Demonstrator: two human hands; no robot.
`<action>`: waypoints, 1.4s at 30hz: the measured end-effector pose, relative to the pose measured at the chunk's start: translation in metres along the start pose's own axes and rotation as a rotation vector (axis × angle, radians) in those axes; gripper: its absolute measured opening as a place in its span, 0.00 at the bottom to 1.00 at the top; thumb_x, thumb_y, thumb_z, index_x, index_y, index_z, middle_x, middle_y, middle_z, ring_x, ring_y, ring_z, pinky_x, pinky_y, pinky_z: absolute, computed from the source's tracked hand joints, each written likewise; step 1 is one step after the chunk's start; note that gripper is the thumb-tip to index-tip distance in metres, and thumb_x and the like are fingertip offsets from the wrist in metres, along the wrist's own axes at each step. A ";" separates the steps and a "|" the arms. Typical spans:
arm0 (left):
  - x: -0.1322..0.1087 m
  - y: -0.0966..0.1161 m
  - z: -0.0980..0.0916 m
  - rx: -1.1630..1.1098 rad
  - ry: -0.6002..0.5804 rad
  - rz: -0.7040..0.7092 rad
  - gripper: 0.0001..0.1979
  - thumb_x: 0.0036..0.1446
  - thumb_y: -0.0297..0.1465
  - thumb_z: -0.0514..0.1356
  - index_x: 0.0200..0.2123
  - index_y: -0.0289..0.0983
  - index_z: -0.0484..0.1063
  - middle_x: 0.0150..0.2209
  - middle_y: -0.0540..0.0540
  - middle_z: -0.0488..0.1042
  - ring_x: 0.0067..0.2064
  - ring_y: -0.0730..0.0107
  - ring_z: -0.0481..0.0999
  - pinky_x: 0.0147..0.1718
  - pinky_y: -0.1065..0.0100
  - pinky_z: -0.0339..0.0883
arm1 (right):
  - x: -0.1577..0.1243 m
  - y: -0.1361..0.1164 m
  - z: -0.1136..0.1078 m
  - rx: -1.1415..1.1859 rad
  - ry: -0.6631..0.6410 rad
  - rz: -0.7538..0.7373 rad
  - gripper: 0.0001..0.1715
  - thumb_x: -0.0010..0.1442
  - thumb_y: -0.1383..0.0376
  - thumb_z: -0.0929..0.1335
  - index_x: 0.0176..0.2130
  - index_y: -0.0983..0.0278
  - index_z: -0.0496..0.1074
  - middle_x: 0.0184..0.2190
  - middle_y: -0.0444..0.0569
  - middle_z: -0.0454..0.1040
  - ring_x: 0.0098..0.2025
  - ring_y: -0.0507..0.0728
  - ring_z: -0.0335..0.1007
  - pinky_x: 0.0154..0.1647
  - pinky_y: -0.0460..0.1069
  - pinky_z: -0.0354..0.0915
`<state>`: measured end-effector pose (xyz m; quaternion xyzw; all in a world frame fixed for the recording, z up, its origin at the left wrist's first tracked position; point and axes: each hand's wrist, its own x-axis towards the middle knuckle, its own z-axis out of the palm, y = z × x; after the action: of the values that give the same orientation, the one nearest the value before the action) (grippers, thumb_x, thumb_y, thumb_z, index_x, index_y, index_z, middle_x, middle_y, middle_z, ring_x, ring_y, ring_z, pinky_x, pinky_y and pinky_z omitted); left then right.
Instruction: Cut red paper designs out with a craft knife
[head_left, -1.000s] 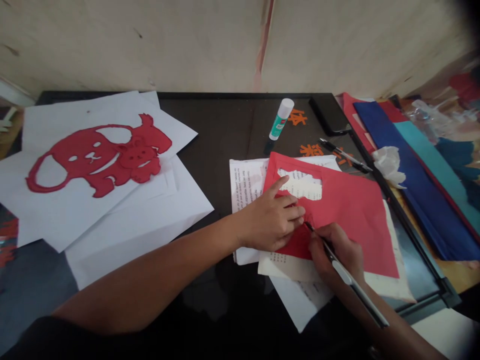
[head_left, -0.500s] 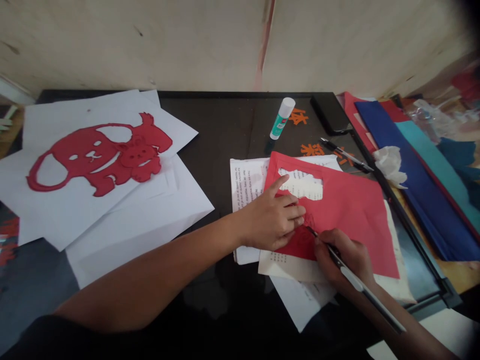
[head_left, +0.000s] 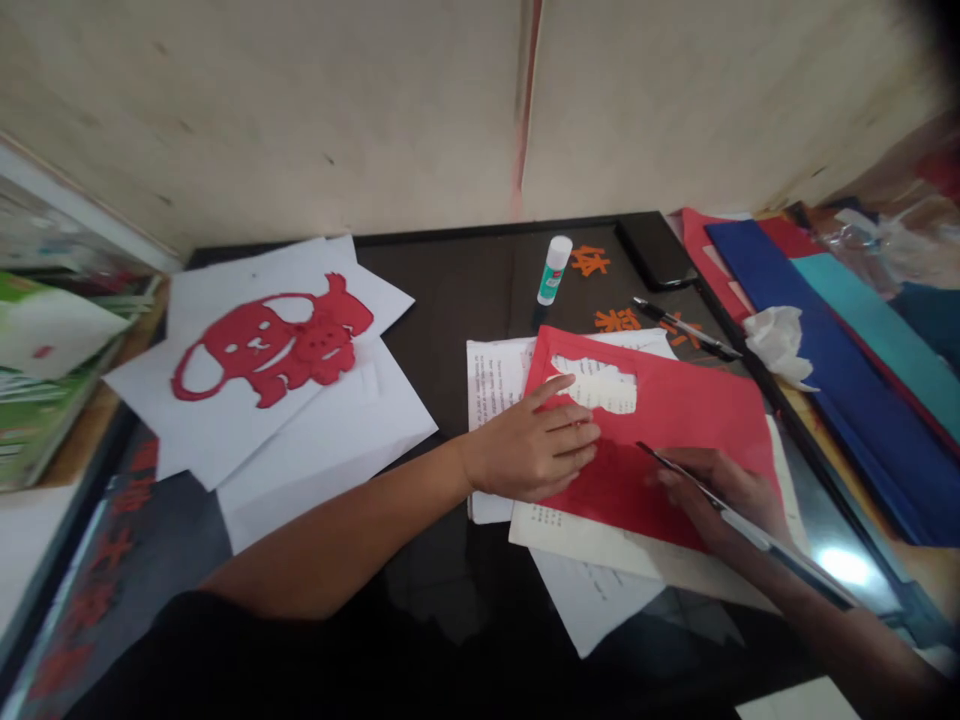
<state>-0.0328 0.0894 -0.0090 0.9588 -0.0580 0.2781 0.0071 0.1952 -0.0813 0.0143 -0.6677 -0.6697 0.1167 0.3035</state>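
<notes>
My left hand (head_left: 536,448) lies with spread fingers on a sheet of red paper (head_left: 697,405), pressing its left part. Near the thumb, a ragged opening in the red paper shows printed text beneath. Gripped in my right hand (head_left: 731,495) is a slim craft knife (head_left: 772,545) with a pale handle. Its dark tip points up and left, over the red paper and just right of my left fingers; whether it touches cannot be made out. Faint drawn lines beside my left fingers are blurred. Printed sheets (head_left: 493,400) lie under the red paper.
A glue stick (head_left: 553,272) stands behind the red paper, near orange cut-out characters (head_left: 591,262), a pen (head_left: 686,328) and a black phone (head_left: 656,252). White sheets at left bear a red animal cut-out (head_left: 232,345). Blue paper (head_left: 817,370) and crumpled tissue (head_left: 776,345) lie right.
My right hand has drawn the knife tip away from my left fingers, to the right. My left hand stays on the red paper. The view has shifted, showing green books at left.
</notes>
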 end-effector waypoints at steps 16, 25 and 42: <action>-0.021 0.110 -0.042 0.147 -0.240 -0.718 0.16 0.66 0.38 0.54 0.51 0.35 0.73 0.52 0.41 0.75 0.53 0.58 0.73 0.59 0.50 0.56 | -0.063 0.017 -0.021 -0.402 -0.080 -0.543 0.19 0.66 0.65 0.64 0.54 0.65 0.74 0.53 0.56 0.77 0.51 0.64 0.77 0.43 0.56 0.76; -0.020 0.076 -0.033 0.117 -0.209 -1.189 0.27 0.64 0.45 0.58 0.59 0.34 0.66 0.59 0.34 0.68 0.60 0.47 0.65 0.61 0.42 0.52 | -0.053 -0.023 0.002 -0.286 -0.141 -0.598 0.16 0.66 0.66 0.63 0.51 0.66 0.73 0.47 0.55 0.81 0.47 0.65 0.79 0.39 0.57 0.75; -0.010 0.017 -0.044 -0.636 0.082 -1.308 0.12 0.47 0.34 0.68 0.29 0.36 0.69 0.31 0.51 0.72 0.36 0.68 0.72 0.38 0.68 0.63 | 0.033 0.025 0.008 0.002 -0.151 -0.445 0.21 0.67 0.69 0.60 0.57 0.58 0.70 0.49 0.50 0.79 0.47 0.60 0.78 0.45 0.53 0.74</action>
<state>-0.0667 0.0754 0.0225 0.7378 0.4492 0.2223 0.4522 0.2142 -0.0452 0.0022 -0.4927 -0.8211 0.0972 0.2711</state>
